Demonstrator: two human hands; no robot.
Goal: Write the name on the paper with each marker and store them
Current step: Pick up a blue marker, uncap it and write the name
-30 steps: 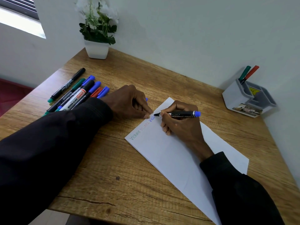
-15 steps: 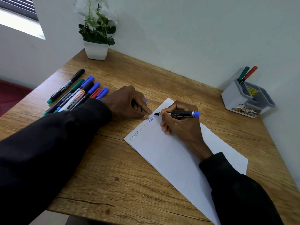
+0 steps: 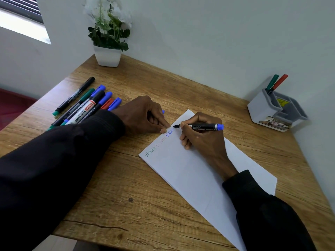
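Note:
A white sheet of paper (image 3: 190,171) lies slanted on the wooden desk (image 3: 145,196). Along its upper edge a name stands in green, in faint red and in blue. My right hand (image 3: 201,140) grips a black marker with a blue end (image 3: 203,127), its tip touching the paper at the end of the blue word. My left hand (image 3: 145,115) rests curled at the paper's edge, fingertips pinning it, with a blue cap (image 3: 163,111) peeking out behind the fingers. Several markers (image 3: 85,104) lie in a row at the left.
A grey pen holder (image 3: 272,111) at the right back corner holds a green marker (image 3: 272,82) and a red marker (image 3: 280,81). A white pot with a plant (image 3: 107,55) stands at the back. Walls close the desk at the back and right.
The marker tip has crept slightly right along the blue word. Both hands otherwise stay in place.

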